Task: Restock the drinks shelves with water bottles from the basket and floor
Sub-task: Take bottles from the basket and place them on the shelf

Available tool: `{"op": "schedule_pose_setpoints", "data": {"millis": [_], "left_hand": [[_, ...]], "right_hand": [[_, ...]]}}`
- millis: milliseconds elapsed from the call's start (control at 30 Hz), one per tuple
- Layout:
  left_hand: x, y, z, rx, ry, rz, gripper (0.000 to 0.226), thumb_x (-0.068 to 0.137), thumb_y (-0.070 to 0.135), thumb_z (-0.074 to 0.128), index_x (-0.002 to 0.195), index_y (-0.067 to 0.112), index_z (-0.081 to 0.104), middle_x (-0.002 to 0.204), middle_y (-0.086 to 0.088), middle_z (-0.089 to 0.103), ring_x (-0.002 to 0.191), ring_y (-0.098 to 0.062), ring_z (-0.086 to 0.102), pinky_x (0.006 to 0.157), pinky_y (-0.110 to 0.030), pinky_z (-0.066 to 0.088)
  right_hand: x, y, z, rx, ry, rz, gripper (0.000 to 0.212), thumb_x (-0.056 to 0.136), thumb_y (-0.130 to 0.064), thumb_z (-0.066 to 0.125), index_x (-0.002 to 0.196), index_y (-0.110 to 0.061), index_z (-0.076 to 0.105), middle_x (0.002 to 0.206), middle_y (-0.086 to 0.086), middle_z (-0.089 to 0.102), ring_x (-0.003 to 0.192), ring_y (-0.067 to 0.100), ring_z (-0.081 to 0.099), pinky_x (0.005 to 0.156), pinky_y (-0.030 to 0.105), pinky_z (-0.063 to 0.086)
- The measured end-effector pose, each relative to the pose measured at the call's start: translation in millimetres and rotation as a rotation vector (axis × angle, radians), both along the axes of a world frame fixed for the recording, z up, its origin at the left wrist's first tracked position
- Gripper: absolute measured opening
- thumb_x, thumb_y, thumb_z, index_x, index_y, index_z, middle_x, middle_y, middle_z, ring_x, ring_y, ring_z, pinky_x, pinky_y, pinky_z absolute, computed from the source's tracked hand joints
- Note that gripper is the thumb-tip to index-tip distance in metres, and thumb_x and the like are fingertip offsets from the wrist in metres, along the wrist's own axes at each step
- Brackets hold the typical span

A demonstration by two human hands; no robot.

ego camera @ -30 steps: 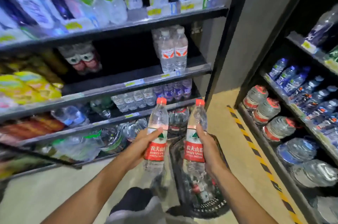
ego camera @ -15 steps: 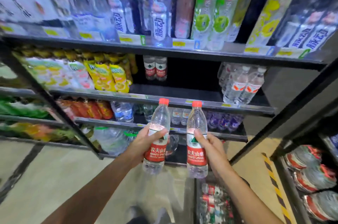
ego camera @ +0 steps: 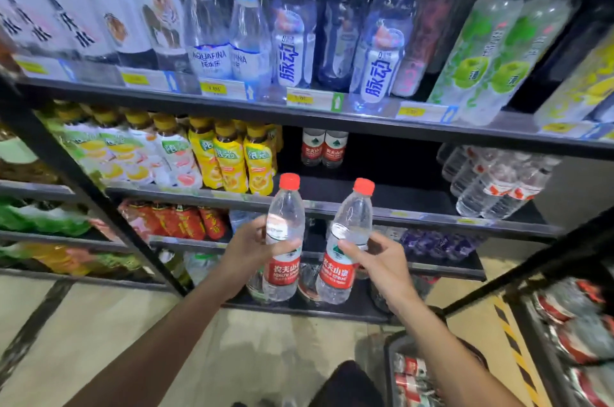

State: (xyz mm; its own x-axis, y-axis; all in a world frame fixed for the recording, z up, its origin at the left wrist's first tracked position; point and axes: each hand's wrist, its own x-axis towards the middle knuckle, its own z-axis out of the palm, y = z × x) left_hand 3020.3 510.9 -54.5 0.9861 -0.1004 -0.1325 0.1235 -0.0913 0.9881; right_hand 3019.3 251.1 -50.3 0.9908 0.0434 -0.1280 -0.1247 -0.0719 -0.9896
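You face a dark metal drinks rack [ego camera: 299, 114] in a shop aisle, standing on a pale floor [ego camera: 99, 323]. The rack fills the far view with four or so shelves. The top shelf carries tall bottles: white-labelled ones at the left, Aquafina [ego camera: 212, 54] near the middle, blue-capped ones with blue lettering, then green-apple labelled ones [ego camera: 481, 57] at the right. Price tags [ego camera: 299, 97] run along its front edge. The next shelf [ego camera: 382, 204] holds yellow-capped tea bottles [ego camera: 229, 157] at the left, two red-labelled water bottles [ego camera: 324, 147] far back in the middle, and a cluster of clear bottles [ego camera: 498, 180] at the right; the stretch between is bare. Lower shelves hold red packs and purple-labelled bottles, blurred. At the near right, a basket [ego camera: 392, 350] sits on the floor with more red-labelled bottles inside, beside a second rack with yellow-black tape at its foot.

Your left hand [ego camera: 247, 250] grips the left bottle [ego camera: 284, 240] around its middle, fingers curled behind and thumb across the front. It stands nearly upright, red cap up. Your right hand [ego camera: 375, 260] grips the right bottle [ego camera: 347, 244] the same way, fingers wrapped round the label; it tilts slightly to the right. The two bottles are held side by side, close but apart, in front of the rack at about the height of the bare stretch of shelf, with their caps just below its edge.
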Motion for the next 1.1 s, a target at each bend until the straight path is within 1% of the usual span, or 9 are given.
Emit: {"op": "schedule_pose_setpoints", "data": {"millis": [133,233,367,467,567,700,867,1000,1100], "left_hand": [[23.5,9.9,0.2,0.036,-0.059,-0.014,0.045,0.06,0.045,0.095,0.101,0.036,0.076,0.1,0.009,0.08,0.092,-0.007,0.076,0.07,-0.015,0.056],[39.1,12.9,0.9,0.038,-0.1,-0.039,0.048,0.059,0.037,0.096,0.103,0.034,0.077,0.103,0.005,0.08,0.097,-0.013,0.076,0.078,-0.021,0.059],[60.9,10.4,6.2,0.064,-0.148,-0.027,0.049,0.056,0.035,0.095,0.1,0.044,0.075,0.104,0.01,0.079,0.098,-0.009,0.074,0.081,-0.021,0.059],[80.1,6.4,5.9,0.078,-0.174,-0.012,0.054,0.057,0.037,0.096,0.106,0.04,0.075,0.106,0.011,0.078,0.099,-0.008,0.074,0.082,-0.021,0.059],[96.9,2.2,7.5,0.114,-0.246,-0.005,0.051,0.055,0.044,0.095,0.102,0.045,0.074,0.104,0.014,0.078,0.098,-0.006,0.074,0.078,-0.016,0.057],[111.6,-0.7,2.4,0.1,-0.314,0.017,0.058,0.056,0.044,0.096,0.11,0.042,0.072,0.111,0.012,0.076,0.107,-0.011,0.072,0.093,-0.033,0.056],[117.6,-3.9,5.9,0.07,-0.366,0.044,0.06,0.057,0.04,0.096,0.111,0.044,0.07,0.115,0.015,0.074,0.109,-0.005,0.069,0.088,-0.013,0.053],[118.6,-2.1,10.3,0.062,-0.381,0.053,0.057,0.061,0.033,0.096,0.109,0.046,0.071,0.116,0.016,0.074,0.109,-0.003,0.069,0.087,-0.008,0.05],[118.7,-2.2,11.5,0.08,-0.391,0.041,0.055,0.062,0.03,0.095,0.11,0.045,0.071,0.115,0.016,0.074,0.109,-0.002,0.068,0.087,-0.007,0.049]], "right_hand": [[14.0,0.1,0.6,-0.078,-0.049,0.031,0.036,0.073,-0.028,0.092,0.107,-0.024,0.08,0.104,-0.003,0.08,0.098,0.018,0.076,0.083,0.032,0.06],[28.9,0.0,4.5,-0.097,-0.087,0.051,0.035,0.072,-0.026,0.092,0.104,-0.026,0.08,0.103,-0.006,0.08,0.098,0.015,0.075,0.08,0.025,0.058],[51.9,1.2,4.8,-0.112,-0.147,0.101,0.037,0.074,-0.018,0.091,0.109,-0.022,0.078,0.107,-0.006,0.079,0.105,0.014,0.073,0.091,0.032,0.058],[66.8,1.0,0.1,-0.103,-0.208,0.098,0.044,0.072,-0.014,0.092,0.112,-0.022,0.075,0.108,-0.009,0.078,0.104,0.009,0.073,0.087,0.021,0.058],[76.5,1.4,-12.5,-0.073,-0.289,0.053,0.048,0.073,-0.012,0.091,0.116,-0.022,0.072,0.111,-0.011,0.077,0.107,0.007,0.071,0.091,0.02,0.056],[89.3,1.7,-25.9,-0.083,-0.535,-0.085,0.052,0.074,-0.031,0.09,0.121,-0.026,0.068,0.117,-0.01,0.074,0.114,0.011,0.069,0.097,0.02,0.052],[134.3,-0.2,-36.9,-0.183,-0.626,-0.107,0.068,0.076,-0.02,0.091,0.135,-0.032,0.059,0.135,-0.008,0.065,0.127,0.018,0.061,0.106,0.035,0.048],[170.6,2.0,-51.0,-0.217,-0.556,-0.099,0.055,0.078,-0.031,0.088,0.127,-0.028,0.062,0.123,-0.008,0.069,0.117,0.016,0.065,0.103,0.037,0.052],[191.2,2.9,-59.1,-0.268,-0.479,-0.094,0.044,0.077,-0.036,0.088,0.114,-0.03,0.064,0.114,-0.013,0.071,0.11,0.007,0.068,0.099,0.031,0.054]]}}
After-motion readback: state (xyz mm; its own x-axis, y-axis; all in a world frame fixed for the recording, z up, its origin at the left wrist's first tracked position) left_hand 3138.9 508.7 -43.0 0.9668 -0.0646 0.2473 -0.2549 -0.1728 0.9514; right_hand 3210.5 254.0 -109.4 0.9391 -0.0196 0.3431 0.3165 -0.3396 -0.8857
